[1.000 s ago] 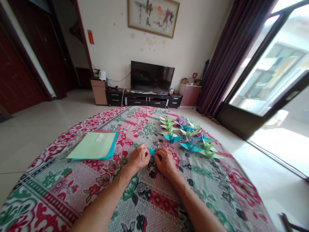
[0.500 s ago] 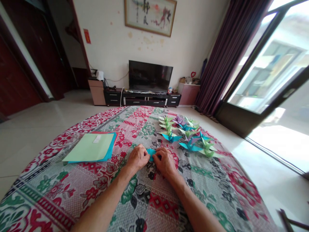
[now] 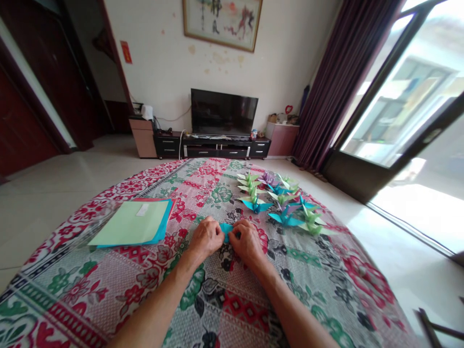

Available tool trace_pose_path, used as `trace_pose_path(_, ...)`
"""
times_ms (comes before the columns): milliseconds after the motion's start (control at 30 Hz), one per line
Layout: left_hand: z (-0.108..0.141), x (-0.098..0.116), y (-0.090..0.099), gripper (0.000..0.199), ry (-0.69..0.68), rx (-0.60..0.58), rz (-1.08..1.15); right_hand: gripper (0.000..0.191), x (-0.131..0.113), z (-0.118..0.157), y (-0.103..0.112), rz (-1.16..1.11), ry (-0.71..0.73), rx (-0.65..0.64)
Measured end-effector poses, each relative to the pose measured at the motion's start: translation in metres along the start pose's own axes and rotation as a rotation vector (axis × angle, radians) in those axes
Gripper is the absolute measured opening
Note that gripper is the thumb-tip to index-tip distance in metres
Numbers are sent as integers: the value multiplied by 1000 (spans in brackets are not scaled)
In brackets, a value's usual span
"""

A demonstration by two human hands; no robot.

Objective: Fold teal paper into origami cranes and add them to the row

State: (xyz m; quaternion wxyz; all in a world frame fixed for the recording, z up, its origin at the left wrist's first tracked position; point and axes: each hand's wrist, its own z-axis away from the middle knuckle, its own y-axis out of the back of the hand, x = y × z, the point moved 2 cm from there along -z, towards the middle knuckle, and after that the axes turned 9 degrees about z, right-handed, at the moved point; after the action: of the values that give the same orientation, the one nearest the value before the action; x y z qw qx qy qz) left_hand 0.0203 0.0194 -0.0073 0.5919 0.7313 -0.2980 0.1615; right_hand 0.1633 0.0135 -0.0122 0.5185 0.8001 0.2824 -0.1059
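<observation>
Pinching a small bit of blue paper from both sides, the person's left hand and right hand are close together in the head view, with only a little gap between them. Each hand has its thumb and fingers clamped on the paper. Just the middle of the paper shows, and the fingers hide the rest, so its full shape cannot be told. The paper is near the middle of the round table, well in from every edge. The table wears a flowery cloth in red, green, gray and black. Toward the left edge of the table lies a stack of paper. Its top sheet is light green, with blue under it and a bit of red peeking out at the far side. A small white label sits on the top sheet, close to its far edge. Toward the far right edge of the table stand lots of folded paper birds, bunched near each other. They are green, blue and purple, with their wings spread out. Past the table's far edge, a black TV stands on a low dark cabinet.
</observation>
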Motion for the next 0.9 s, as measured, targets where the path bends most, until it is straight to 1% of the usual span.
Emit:
trace_pose_path(133,0,-2,-2,4,1,10,17,10,1,0,2,-20,-8,3)
trace_pose_path(400,1,-2,-1,12,-26,-18,57,7,5,-2,6,-49,-17,-28)
trace_pose_path(533,0,-4,0,15,-41,-36,91,10,8,-4,8,-87,9,-37)
trace_pose_path(667,-1,-7,-1,17,-36,-42,103,11,17,-7,11,-132,46,-43)
trace_pose_path(800,-1,-8,-2,16,-37,-35,105,20,27,-8,15,-209,2,-37)
trace_pose_path(900,-1,-9,-3,15,-41,-35,122,21,24,-6,15,-253,38,-27)
